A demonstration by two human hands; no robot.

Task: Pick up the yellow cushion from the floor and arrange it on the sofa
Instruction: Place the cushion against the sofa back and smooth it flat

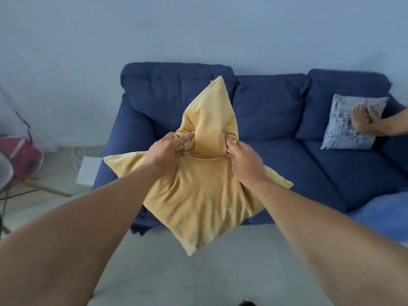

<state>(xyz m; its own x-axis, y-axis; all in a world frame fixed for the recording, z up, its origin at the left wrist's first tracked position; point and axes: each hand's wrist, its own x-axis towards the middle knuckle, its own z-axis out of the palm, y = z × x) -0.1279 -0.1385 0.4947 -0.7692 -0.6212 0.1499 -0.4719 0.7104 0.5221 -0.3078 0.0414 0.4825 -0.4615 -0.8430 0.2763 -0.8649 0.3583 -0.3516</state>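
The yellow cushion [203, 195] hangs in the air in front of the blue sofa [287, 155], turned like a diamond with one corner pointing up and one down. My left hand [167, 151] and my right hand [245, 162] each pinch a bunch of its fabric near the middle, squeezing it into a waist. The cushion's lower corner hangs over the pale floor, its upper corner covers part of the sofa's left backrest.
A grey patterned cushion [344, 124] leans at the sofa's right end, with another person's hand [364, 120] on it. A pink object [24, 155] and wooden legs stand at the left. White paper [88, 171] lies beside the sofa.
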